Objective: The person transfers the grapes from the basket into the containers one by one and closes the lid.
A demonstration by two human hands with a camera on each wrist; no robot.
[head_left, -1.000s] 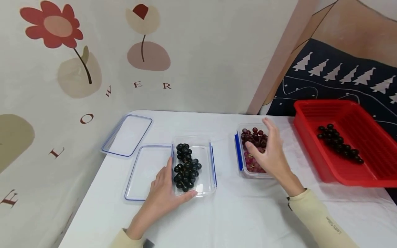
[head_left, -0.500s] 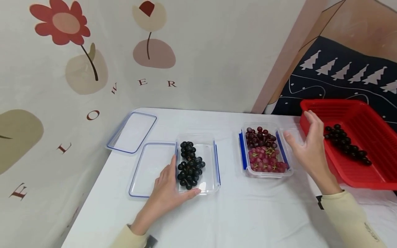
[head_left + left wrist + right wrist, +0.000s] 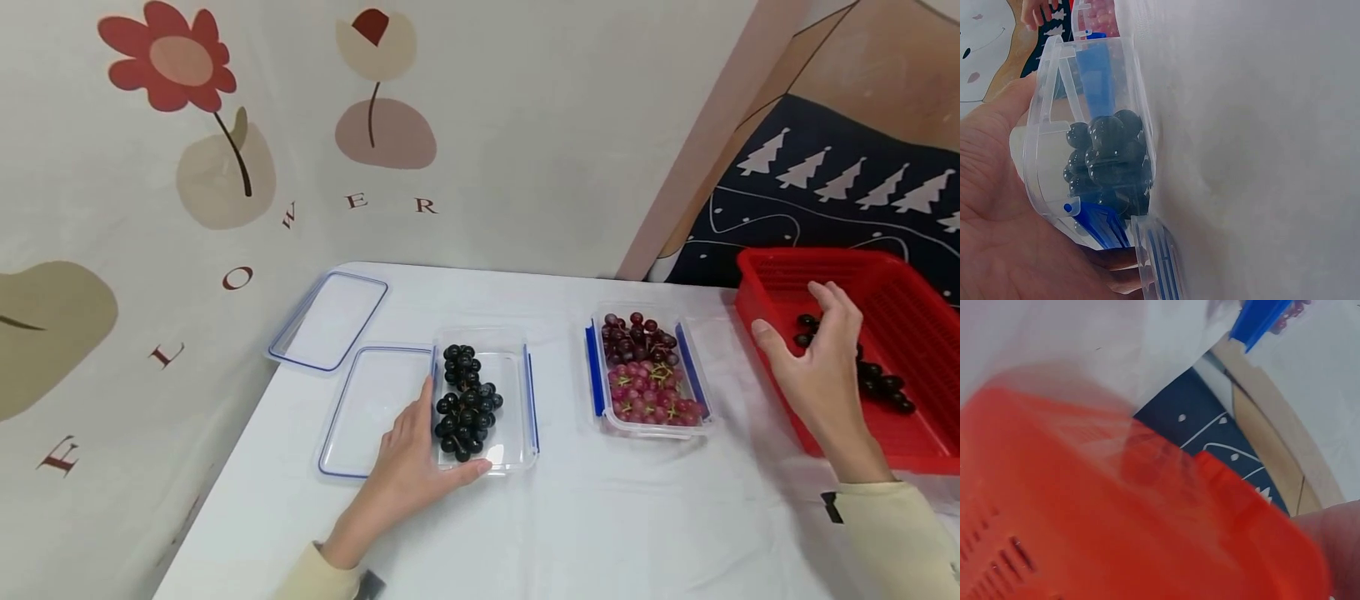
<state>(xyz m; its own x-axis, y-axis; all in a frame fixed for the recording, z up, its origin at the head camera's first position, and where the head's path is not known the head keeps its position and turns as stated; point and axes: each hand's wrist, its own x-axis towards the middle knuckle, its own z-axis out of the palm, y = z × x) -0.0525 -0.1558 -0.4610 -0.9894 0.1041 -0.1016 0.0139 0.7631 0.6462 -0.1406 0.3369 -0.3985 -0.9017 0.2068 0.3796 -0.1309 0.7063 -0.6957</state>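
My left hand [image 3: 408,471] holds the near left corner of a clear plastic container [image 3: 512,400], index finger along its side and thumb across its front. A bunch of black grapes [image 3: 467,408] lies inside, also visible through the container wall [image 3: 1041,147] in the left wrist view. My right hand [image 3: 825,379], fingers spread and slightly bent, holds nothing over the left side of a red plastic basket [image 3: 776,287]. Beneath it lies another bunch of black grapes [image 3: 885,387], partly hidden by the hand. The basket's wall [image 3: 1116,506] fills much of the right wrist view.
A second clear container [image 3: 660,431] with blue side latches stands mid-right, with dark red grapes [image 3: 637,337] at the back and pink grapes [image 3: 648,392] in front. Two blue-rimmed lids lie at left: a near lid [image 3: 378,408] and a far lid [image 3: 337,321]. White cloth covers the table [image 3: 570,517].
My right hand has moved right, from over the container of red and pink grapes to over the red basket. My left hand stays at its container. The head view has shifted slightly.
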